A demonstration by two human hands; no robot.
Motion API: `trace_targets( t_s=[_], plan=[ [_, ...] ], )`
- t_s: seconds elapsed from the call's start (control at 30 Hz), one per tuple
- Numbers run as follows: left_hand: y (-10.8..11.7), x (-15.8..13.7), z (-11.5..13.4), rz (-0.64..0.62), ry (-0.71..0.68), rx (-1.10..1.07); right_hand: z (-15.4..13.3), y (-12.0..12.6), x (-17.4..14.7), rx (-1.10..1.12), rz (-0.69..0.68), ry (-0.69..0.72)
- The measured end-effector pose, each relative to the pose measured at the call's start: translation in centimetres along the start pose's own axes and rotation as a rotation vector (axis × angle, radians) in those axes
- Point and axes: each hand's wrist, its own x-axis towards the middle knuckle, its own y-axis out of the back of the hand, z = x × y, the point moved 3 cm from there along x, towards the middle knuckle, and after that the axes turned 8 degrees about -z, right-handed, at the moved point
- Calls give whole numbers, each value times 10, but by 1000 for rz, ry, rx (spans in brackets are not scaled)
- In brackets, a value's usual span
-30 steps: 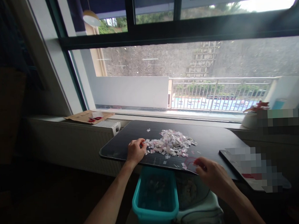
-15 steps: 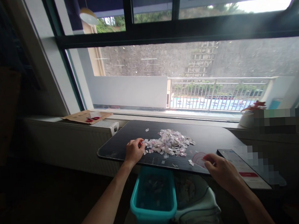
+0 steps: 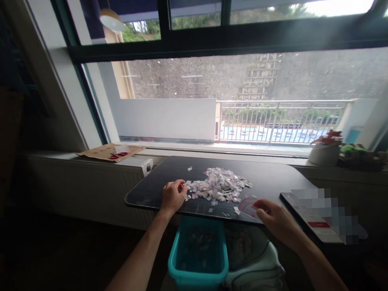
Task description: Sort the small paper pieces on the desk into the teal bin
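A heap of small white and pinkish paper scraps [image 3: 223, 183] lies on the dark tabletop [image 3: 262, 168]. My left hand [image 3: 173, 195] rests at the heap's left edge with its fingers curled in. Whatever those fingers hold, if anything, is hidden. At the table's front edge, my right hand [image 3: 274, 215] pinches a clear protractor [image 3: 247, 207] with pink markings, laid nearly flat on the table. Just left of the protractor sits a loose paper scrap [image 3: 237, 210]. Below the table edge is a turquoise bin [image 3: 199, 276] with scraps in it.
A device with a lit screen [image 3: 313, 217] lies on the table's right side. Red-handled scissors [image 3: 118, 155] rest on brown paper [image 3: 98, 152] by the window. To the right, a white pot [image 3: 324, 153] stands on the sill. A radiator [image 3: 86, 184] runs beneath it at left.
My right hand has slid left with the protractor, and the loose scrap beside it has shifted left too. My left hand stays almost in place. The view has turned slightly.
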Motion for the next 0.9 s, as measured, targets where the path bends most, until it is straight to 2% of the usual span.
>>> trace_targets(
  t_s=[0.3, 0.47, 0.6, 0.73, 0.9],
  plan=[
    [1, 0, 1, -8, -3, 10, 7, 9, -3, -103, -81, -11],
    [2, 0, 1, -10, -8, 14, 15, 19, 0, -215, 8, -84],
    [1, 1, 1, -12, -12, 18, 12, 17, 0, -224, -30, -10],
    [0, 1, -1, -13, -9, 17, 10, 19, -5, -255, 29, -88],
    [0, 1, -1, -13, -9, 14, 9, 17, -9, -251, 72, -115]
  ],
)
